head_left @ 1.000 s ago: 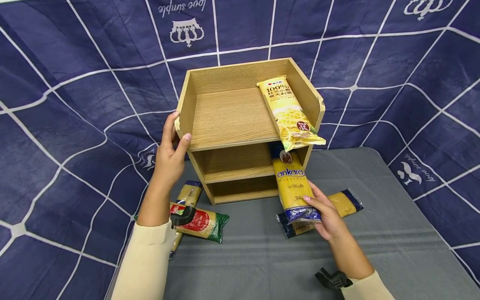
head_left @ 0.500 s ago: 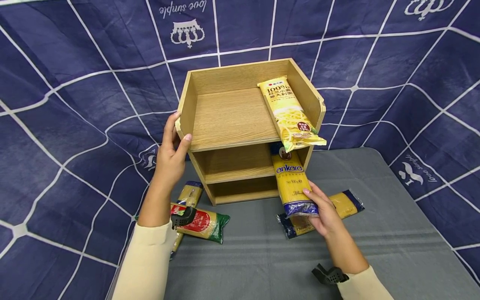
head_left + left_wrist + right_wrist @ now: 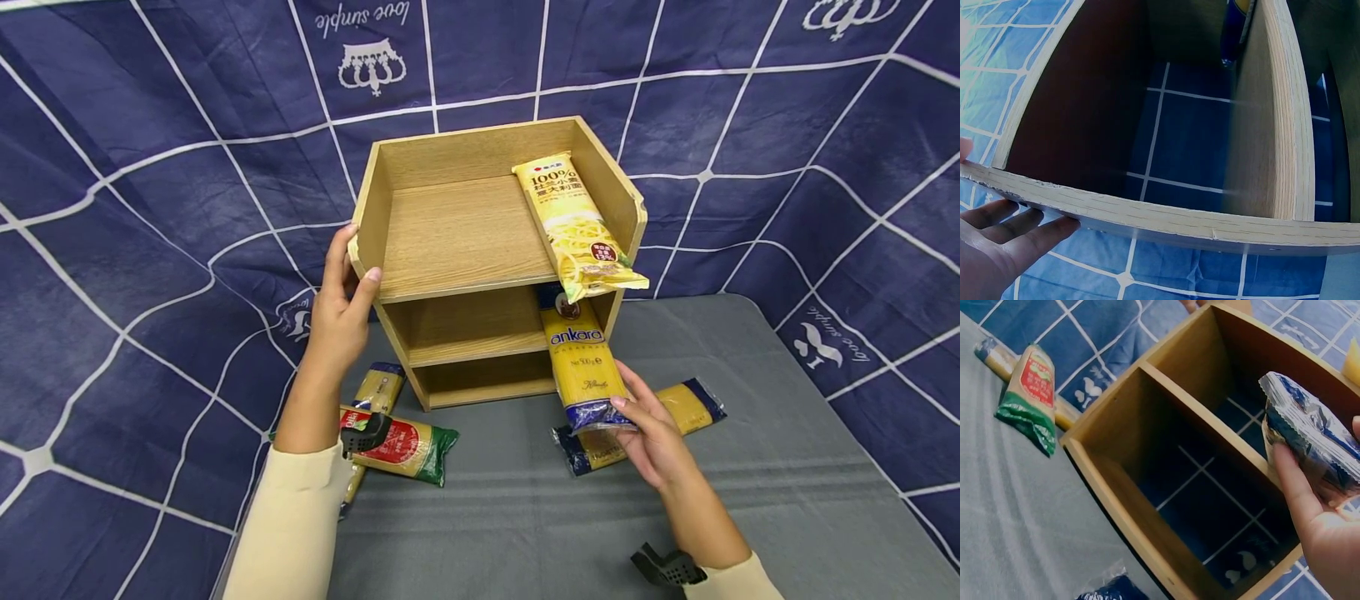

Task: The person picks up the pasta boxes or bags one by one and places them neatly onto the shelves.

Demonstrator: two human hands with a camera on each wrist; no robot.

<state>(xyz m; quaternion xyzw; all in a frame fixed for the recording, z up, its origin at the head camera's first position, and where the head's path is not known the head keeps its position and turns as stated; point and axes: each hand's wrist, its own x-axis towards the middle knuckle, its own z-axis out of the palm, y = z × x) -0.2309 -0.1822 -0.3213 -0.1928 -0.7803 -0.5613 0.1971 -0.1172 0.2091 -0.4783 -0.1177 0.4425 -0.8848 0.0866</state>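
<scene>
Grey cloth (image 3: pixel 480 533) forms the near ground, with a cream sleeve (image 3: pixel 288 521) at left and a second cream sleeve (image 3: pixel 735 579) at right; each wrist bears a black band, the right band (image 3: pixel 667 567) lying nearer than the left band (image 3: pixel 366 433). Beyond the right band, the right hand (image 3: pixel 656 433) pinches the near right corner of the yellow "ankara" pack (image 3: pixel 585 362), thumb above and fingers below. This pack slopes outward from the right side of the middle compartment: its dark blue far end lies inside, its blue-banded near end projects over a navy-ended pack (image 3: pixel 686 406) on the cloth. Whether it touches the board beneath cannot be told. At left, a red-labelled pack with green ends (image 3: pixel 401 450) lies across a blue-ended pack (image 3: pixel 378 387), both partly hidden by the left forearm. Farther up, the left hand (image 3: pixel 337 321) grips the near edge of the left side panel, thumb on the inner side and fingers outside, on the wooden shelf unit (image 3: pixel 457 233). On its top deck, against the right wall, a pale yellow pack (image 3: pixel 577 229) overhangs the near edge. Blue cloth with white lines (image 3: pixel 487 50) hangs at the far side.
</scene>
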